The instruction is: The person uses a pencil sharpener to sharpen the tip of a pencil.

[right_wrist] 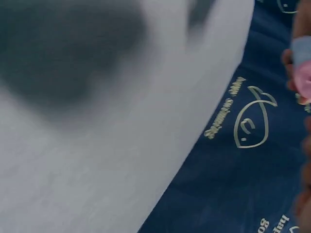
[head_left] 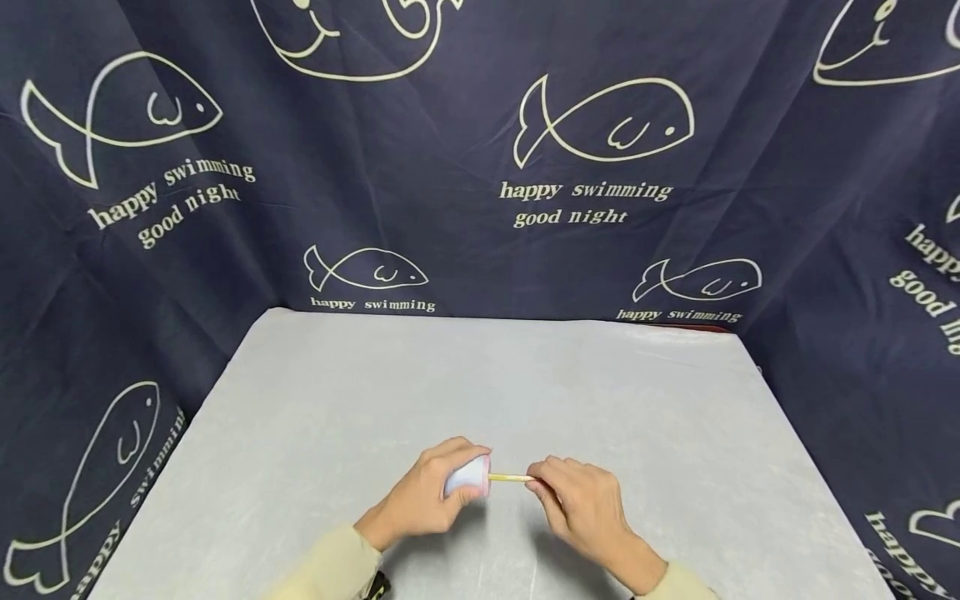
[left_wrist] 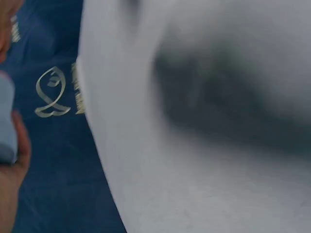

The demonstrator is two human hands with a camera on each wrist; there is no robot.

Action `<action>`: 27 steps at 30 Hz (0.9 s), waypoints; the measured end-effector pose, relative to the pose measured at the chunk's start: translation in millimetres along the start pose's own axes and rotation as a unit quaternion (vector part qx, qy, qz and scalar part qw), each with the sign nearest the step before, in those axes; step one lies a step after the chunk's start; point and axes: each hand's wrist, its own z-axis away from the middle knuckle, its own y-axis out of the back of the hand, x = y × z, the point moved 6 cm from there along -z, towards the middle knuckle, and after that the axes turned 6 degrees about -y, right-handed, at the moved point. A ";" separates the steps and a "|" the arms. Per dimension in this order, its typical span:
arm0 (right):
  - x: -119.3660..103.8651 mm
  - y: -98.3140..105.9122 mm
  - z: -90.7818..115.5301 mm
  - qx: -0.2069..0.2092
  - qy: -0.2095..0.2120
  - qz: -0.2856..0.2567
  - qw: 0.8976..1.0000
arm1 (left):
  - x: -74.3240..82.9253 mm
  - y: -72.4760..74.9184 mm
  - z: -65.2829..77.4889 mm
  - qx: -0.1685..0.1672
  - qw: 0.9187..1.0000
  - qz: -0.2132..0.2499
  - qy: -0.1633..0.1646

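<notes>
While the wrist views catch only slices of it, the head view takes in the dark blue curtain (head_left: 465, 192), printed with pale fish outlines and lettering, behind and beside the pale grey table (head_left: 495, 383). Over the table's near part, the left hand (head_left: 423, 492) and right hand (head_left: 585, 500) face each other, just apart. The left thumb and fingers curl round a pale blue tapered object (head_left: 467, 477), spread only by its width and holding it sideways. Its pink end (right_wrist: 302, 80), edge-on from the head, turns a round face to the right wrist view; the left wrist view shows mostly blue body. The head view best shows the thin yellow stick (head_left: 508, 477), running from that end to the right hand's closely pinched fingertips.
</notes>
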 end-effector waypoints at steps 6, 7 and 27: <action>27.0 -18.2 0.3 -0.280 -0.269 -0.206 0.898 | 13.4 -6.8 3.9 0.026 0.975 -0.163 -0.146; 30.1 -22.4 2.9 -0.315 -0.305 -0.251 0.863 | 15.3 -8.6 4.4 0.026 0.967 -0.185 -0.170; 31.1 -28.9 25.3 -0.165 -0.154 -0.130 0.965 | -13.3 -5.4 2.2 -0.015 0.981 -0.177 -0.083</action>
